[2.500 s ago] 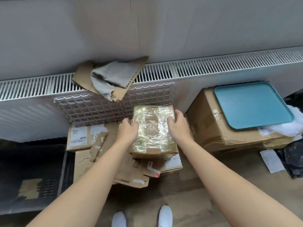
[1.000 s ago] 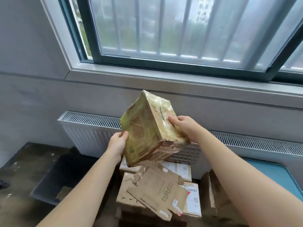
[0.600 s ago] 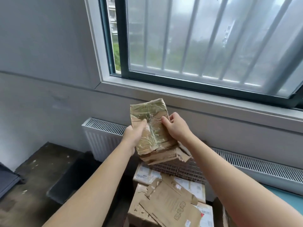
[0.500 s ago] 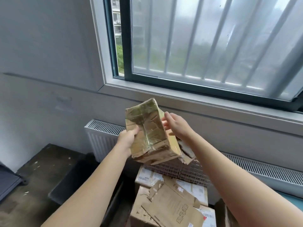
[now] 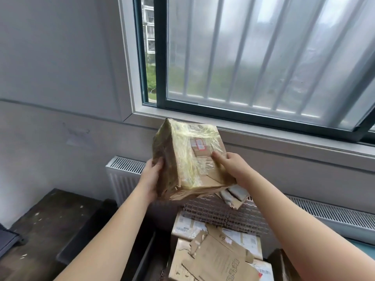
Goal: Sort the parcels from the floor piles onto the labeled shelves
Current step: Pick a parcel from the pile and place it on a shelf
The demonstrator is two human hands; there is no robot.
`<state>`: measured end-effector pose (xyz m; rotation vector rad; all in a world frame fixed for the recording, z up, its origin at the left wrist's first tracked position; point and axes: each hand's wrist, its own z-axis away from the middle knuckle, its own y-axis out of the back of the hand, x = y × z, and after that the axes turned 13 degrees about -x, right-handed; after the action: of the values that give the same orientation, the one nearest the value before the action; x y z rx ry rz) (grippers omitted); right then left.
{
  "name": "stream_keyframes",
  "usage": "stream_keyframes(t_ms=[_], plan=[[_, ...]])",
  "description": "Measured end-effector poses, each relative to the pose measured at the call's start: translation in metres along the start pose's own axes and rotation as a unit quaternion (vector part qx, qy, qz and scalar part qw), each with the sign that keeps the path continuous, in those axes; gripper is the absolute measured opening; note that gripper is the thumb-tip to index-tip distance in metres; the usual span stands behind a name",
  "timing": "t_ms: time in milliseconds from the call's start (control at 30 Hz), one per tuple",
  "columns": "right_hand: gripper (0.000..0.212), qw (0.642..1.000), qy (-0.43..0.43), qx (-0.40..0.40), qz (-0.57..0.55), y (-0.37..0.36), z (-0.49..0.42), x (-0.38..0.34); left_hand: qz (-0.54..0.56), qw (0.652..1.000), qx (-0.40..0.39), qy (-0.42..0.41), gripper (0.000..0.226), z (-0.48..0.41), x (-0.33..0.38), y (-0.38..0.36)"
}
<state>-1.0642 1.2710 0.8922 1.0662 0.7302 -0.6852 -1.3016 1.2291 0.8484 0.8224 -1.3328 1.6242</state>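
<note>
Nearest, low in view, a pile (image 5: 219, 250) of flattened and labelled cartons lies on the floor, with a torn flap on top and more boxes under it, so plenty of sorting looks left. No labeled shelf shows here, and I cannot tell how many parcels have already gone up. Above the pile, both bare arms reach forward and hold one parcel (image 5: 190, 159) in the air, clear of the pile and in front of the radiator (image 5: 123, 179). The left hand (image 5: 151, 179) is closed on the parcel's left face near its lower corner, thumb on the front edge and fingers behind. The right hand (image 5: 229, 169) presses the right side of the upper face, its fingers lying flat just below a small red and white label (image 5: 199, 145); a loose torn scrap of cardboard (image 5: 233, 196) hangs beneath that hand. The parcel is a brown box wrapped in yellowed tape, tilted so the labelled face turns up toward the camera. Its long axis runs from the near lower edge up and away toward the sill (image 5: 243, 126), leaning a little left. My judgement is that the label is being read to pick a shelf, so this parcel is lifted but not yet carried or placed. Beyond stands the barred window (image 5: 253, 57).
</note>
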Motion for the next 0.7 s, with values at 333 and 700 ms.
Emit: stream_keyframes(t_ms=[333,700], plan=[[0.038,0.991,0.067,0.113,0.027,-0.039,-0.011,-0.040,-0.284,0.956,0.063,-0.039,0.068,0.010,0.042,-0.012],[0.024,0.978,0.110,0.093,0.150,-0.062,-0.011,-0.096,-0.236,0.950,0.187,-0.080,0.067,0.012,0.054,0.036]])
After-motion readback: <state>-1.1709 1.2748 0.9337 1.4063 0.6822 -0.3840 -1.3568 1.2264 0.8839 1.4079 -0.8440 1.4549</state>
